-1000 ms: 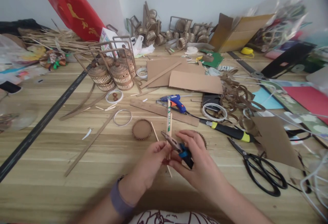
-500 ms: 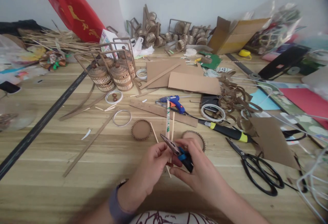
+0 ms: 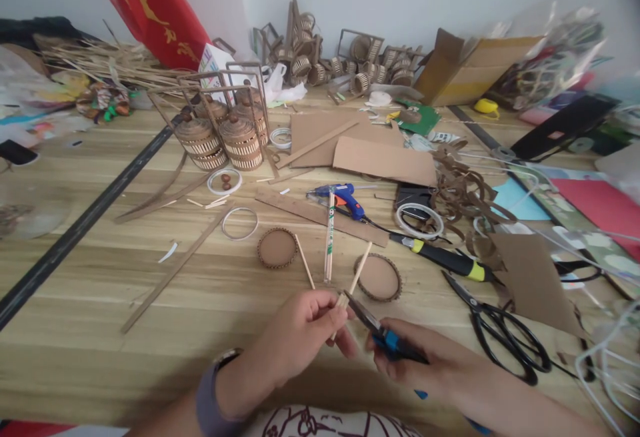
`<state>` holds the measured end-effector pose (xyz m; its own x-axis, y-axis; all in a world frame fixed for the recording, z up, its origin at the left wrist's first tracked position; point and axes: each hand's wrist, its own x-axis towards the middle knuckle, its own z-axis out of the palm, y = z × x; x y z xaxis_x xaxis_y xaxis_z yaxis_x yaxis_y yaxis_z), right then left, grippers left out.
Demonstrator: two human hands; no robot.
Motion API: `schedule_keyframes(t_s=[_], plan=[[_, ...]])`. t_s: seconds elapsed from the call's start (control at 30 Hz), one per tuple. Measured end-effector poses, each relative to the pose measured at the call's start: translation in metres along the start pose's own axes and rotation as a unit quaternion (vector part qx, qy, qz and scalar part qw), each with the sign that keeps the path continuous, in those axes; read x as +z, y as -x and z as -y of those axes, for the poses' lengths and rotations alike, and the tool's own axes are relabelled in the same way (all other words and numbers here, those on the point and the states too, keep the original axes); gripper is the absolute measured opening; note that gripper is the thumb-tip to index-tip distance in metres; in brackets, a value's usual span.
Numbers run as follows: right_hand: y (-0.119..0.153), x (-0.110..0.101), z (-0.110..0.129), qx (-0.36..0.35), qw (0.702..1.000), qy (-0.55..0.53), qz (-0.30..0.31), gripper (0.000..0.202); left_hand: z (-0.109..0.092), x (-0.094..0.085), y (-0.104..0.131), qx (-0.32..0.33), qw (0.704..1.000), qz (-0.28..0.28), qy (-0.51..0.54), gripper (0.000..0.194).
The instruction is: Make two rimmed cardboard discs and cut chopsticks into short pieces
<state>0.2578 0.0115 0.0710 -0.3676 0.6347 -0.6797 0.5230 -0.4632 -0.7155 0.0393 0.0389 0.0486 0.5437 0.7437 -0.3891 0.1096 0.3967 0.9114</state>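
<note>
My left hand [image 3: 305, 330] pinches some thin wooden sticks, with one long stick [image 3: 361, 269] slanting up and to the right out of the fingers. In my right hand [image 3: 420, 360] is a pair of pliers [image 3: 369, 317] with blue and black handles, its jaws touching or just beside the sticks near my left fingertips. A wrapped pair of chopsticks [image 3: 330, 240] lies just beyond my hands. Another loose stick [image 3: 304, 262] rests to its left. On either side lie round cardboard discs with dark beaded rims, a left disc [image 3: 277, 249] and a right disc [image 3: 387, 278].
A blue glue gun [image 3: 345, 200] lies ahead, and a black-and-yellow tool [image 3: 445, 257] and black scissors [image 3: 510, 337] are at right. Small lidded baskets [image 3: 240, 143] with tall handles stand back left. Cardboard sheets [image 3: 385, 161] and brown strips [image 3: 465, 183] lie farther back.
My right hand has moved right and down with the pliers, whose jaws now point at the sticks in my left hand. The held long stick now leans right.
</note>
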Motion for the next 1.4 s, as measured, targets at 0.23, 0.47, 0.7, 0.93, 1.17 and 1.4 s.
schedule_keyframes(t_s=[0.23, 0.47, 0.7, 0.93, 1.17, 1.4], plan=[[-0.008, 0.002, 0.016, -0.011, 0.999, -0.045, 0.021, 0.028, 0.001, 0.002, 0.002, 0.005, 0.998, 0.05, 0.031, 0.036], [-0.01, 0.003, 0.014, -0.012, 0.998, -0.061, 0.032, 0.023, 0.001, 0.003, 0.001, -0.008, 0.998, 0.05, 0.042, 0.036], [-0.012, 0.003, 0.022, 0.0, 0.998, -0.046, 0.042, 0.025, 0.004, 0.004, 0.002, -0.009, 0.998, 0.048, 0.039, 0.036], [-0.012, 0.003, 0.021, -0.02, 0.998, -0.046, 0.044, 0.024, 0.0, 0.005, 0.002, -0.01, 0.998, 0.05, 0.034, 0.037], [-0.014, 0.01, 0.024, -0.032, 0.999, -0.008, 0.008, 0.024, 0.0, 0.004, 0.002, -0.011, 0.999, 0.05, 0.0, 0.04], [-0.02, 0.018, 0.014, -0.092, 0.992, 0.064, -0.053, 0.016, 0.003, 0.004, 0.0, 0.005, 0.999, 0.054, 0.004, 0.041]])
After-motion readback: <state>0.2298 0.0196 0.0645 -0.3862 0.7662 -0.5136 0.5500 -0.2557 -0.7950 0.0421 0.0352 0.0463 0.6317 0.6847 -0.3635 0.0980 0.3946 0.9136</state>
